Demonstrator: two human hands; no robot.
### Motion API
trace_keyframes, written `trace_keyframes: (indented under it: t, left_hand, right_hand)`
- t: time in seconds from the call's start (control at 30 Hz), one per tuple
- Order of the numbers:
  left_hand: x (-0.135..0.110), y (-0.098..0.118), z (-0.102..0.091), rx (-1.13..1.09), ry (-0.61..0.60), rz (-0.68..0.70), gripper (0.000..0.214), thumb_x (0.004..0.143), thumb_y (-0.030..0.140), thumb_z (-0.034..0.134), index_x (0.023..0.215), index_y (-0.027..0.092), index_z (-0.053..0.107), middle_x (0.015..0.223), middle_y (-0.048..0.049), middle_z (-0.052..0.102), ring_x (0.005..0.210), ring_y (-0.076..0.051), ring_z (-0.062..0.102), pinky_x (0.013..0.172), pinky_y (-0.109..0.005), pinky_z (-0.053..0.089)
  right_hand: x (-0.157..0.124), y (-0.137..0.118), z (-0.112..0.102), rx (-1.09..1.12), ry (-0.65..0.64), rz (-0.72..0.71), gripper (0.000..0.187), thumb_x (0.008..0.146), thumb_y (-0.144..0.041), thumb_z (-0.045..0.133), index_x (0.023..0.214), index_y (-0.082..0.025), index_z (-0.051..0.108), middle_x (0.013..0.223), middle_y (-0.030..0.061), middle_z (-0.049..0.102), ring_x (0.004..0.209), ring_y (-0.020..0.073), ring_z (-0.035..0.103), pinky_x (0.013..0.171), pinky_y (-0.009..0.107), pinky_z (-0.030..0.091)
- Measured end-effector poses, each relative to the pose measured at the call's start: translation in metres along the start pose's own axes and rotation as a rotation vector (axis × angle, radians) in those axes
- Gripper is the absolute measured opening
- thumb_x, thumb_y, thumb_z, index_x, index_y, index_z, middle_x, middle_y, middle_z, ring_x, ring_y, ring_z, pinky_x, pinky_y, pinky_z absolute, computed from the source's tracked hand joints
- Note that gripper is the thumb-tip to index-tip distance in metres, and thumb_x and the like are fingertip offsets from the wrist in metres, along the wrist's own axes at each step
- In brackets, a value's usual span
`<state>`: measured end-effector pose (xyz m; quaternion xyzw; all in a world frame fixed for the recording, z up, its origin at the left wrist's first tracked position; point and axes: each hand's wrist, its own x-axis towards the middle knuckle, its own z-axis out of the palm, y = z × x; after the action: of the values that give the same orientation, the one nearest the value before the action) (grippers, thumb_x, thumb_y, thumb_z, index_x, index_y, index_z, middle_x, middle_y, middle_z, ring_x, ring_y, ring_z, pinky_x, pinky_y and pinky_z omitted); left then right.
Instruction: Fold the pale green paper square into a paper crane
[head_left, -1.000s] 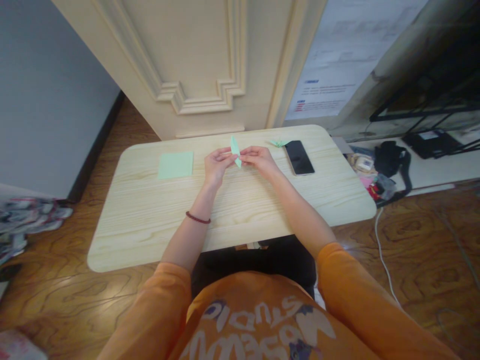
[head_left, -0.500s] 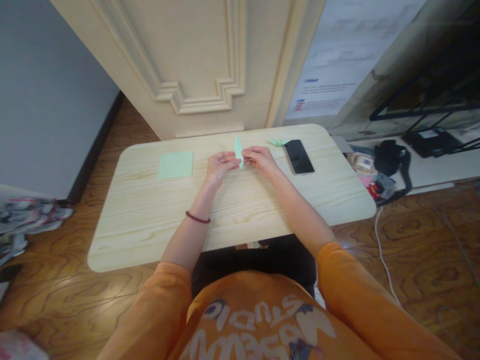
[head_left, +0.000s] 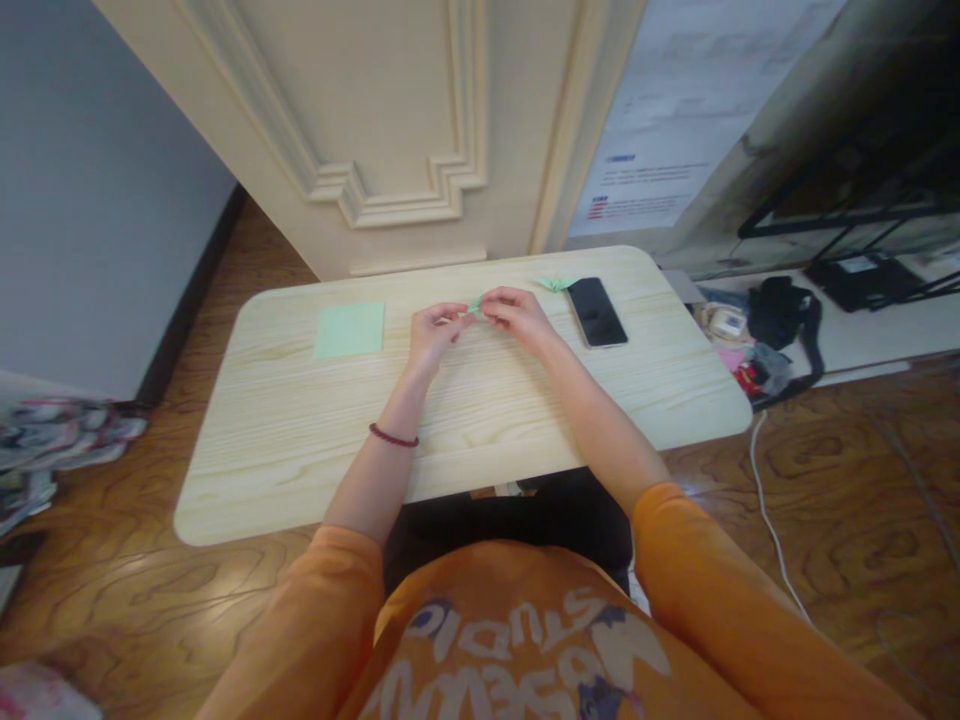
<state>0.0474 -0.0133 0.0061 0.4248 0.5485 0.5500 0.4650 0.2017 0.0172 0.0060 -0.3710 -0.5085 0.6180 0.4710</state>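
Observation:
Over the far middle of a light wooden table, my left hand and my right hand meet, both with fingers pinched on a small folded green paper piece. Only a sliver of the paper shows between the fingertips. A flat stack of green square paper lies to the left of my left hand. A small finished green folded figure rests at the far edge, right of my right hand, beside a black phone.
A cream panelled door stands just behind the table. On the floor to the right lie a black strap, small items and a white cable. Cloth lies on the floor at the left.
The green paper stood upright above the fingers before. It is now lowered and mostly hidden between both hands, which have closed in slightly.

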Motion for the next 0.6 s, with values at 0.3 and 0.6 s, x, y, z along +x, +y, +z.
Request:
trace_keyframes:
  t: [0.3, 0.6]
  left_hand:
    - [-0.0066, 0.0056, 0.0008, -0.183, -0.09, -0.136, 0.034, 0.055, 0.029, 0.087, 0.082, 0.014, 0.071, 0.074, -0.0026, 0.072, 0.065, -0.012, 0.067, 0.072, -0.027, 0.055]
    - [-0.0035, 0.0069, -0.0024, -0.299, -0.095, -0.181, 0.02, 0.064, 0.027, 0.081, 0.075, 0.014, 0.071, 0.078, -0.0054, 0.073, 0.078, -0.015, 0.07, 0.084, -0.029, 0.055]
  right_hand:
    - [0.0001, 0.002, -0.0009, 0.084, -0.039, -0.011, 0.037, 0.055, -0.042, 0.086, 0.074, -0.019, 0.064, 0.063, -0.0028, 0.066, 0.057, 0.0092, 0.058, 0.06, 0.023, 0.049]
    - [-0.0016, -0.0025, 0.001, -0.058, -0.028, -0.068, 0.031, 0.052, -0.035, 0.086, 0.073, -0.019, 0.07, 0.069, -0.001, 0.069, 0.068, 0.0129, 0.061, 0.072, 0.028, 0.051]
